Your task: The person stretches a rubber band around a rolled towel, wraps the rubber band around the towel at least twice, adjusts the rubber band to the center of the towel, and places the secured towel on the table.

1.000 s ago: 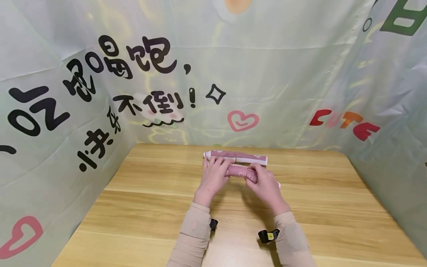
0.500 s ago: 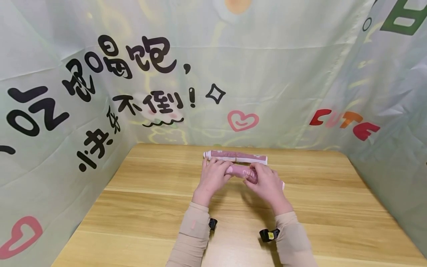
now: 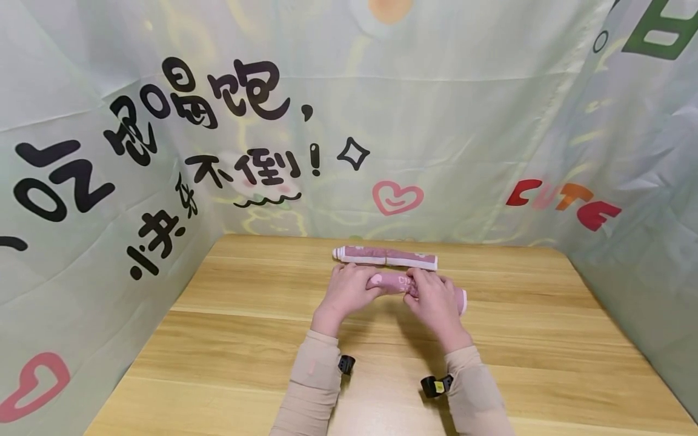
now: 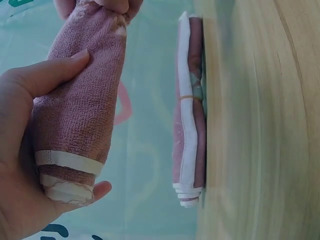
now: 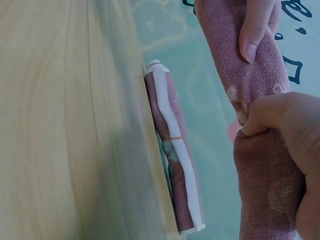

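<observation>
A rolled pink towel (image 3: 389,282) with pale print hangs over the table between both hands. My left hand (image 3: 349,290) grips its left end; in the left wrist view the thumb lies along the terry cloth, above the white-edged layers at the end. My right hand (image 3: 434,303) pinches the roll near its middle, where the cloth is drawn in, seen closely in the right wrist view. Behind it a second rolled towel (image 3: 385,257), pink with a white border, lies on the table with a thin elastic band (image 5: 173,138) round its middle.
The wooden table (image 3: 245,351) carries the second roll near its far edge. Printed cloth (image 3: 452,133) encloses the table at the back and both sides. Black wrist cameras (image 3: 436,386) sit on the beige sleeves (image 3: 313,378).
The held towel has come slightly away from the banded roll, and more of its white-edged right end shows. My right hand's fingers have shifted a little at its middle.
</observation>
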`<state>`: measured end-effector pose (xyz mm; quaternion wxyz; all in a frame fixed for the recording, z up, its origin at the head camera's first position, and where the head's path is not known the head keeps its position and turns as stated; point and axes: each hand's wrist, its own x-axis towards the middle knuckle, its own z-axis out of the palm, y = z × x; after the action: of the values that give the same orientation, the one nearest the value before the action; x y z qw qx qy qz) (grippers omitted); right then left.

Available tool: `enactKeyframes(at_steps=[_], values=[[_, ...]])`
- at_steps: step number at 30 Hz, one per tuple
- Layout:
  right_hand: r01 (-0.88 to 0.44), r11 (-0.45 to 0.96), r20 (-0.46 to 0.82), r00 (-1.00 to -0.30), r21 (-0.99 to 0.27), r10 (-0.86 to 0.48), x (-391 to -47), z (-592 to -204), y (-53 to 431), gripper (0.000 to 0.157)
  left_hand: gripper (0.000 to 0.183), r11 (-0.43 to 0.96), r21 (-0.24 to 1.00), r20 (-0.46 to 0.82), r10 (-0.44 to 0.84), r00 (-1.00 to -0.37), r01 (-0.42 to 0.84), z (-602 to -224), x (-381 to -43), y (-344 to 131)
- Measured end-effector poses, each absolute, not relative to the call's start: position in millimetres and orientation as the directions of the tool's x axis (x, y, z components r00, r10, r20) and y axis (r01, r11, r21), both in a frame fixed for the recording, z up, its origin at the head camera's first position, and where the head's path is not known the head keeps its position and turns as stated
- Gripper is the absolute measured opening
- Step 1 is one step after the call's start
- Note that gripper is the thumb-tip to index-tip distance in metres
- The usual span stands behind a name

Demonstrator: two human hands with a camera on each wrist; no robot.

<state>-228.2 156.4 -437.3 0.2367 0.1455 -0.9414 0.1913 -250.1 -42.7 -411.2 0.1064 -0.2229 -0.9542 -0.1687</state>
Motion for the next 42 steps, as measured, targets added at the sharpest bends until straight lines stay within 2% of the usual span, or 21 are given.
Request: enactKeyframes(at_steps=[7,14,21,31,36,42], values=[[-0.369,0.881,0.475,-0.857,-0.297,-0.199,-231,-440,167,0.049,0.021,0.836,0.296,0.272,0.39,-0.88,0.462,-412,-250,-45],[-0.337,0.886,0.45,-0.876,-0.318,-0.172,-233,-439,179,0.052,0.034,0.835,0.291,0.289,0.388,-0.875,0.467,-412,-251,-48],[-0.341,0.888,0.473,-0.865,-0.308,-0.168,-234,-437,187,0.052,0.046,0.842,0.262,0.328,0.383,-0.864,0.472,-412,-254,-52],[-0.373,0.877,0.523,-0.834,-0.302,-0.174,-232,-439,197,0.054,0.047,0.835,0.247,0.442,0.354,-0.824,0.491,-415,-252,-56],[-0.385,0.88,0.544,-0.818,-0.279,-0.186,-231,-437,199,0.054,0.045,0.821,0.208,0.489,0.382,-0.784,0.531,-417,-254,-61],[-0.415,0.879,0.573,-0.79,-0.235,-0.22,-229,-437,201,0.055,0.041,0.807,0.048,0.573,0.46,-0.678,0.588,-421,-260,-72]])
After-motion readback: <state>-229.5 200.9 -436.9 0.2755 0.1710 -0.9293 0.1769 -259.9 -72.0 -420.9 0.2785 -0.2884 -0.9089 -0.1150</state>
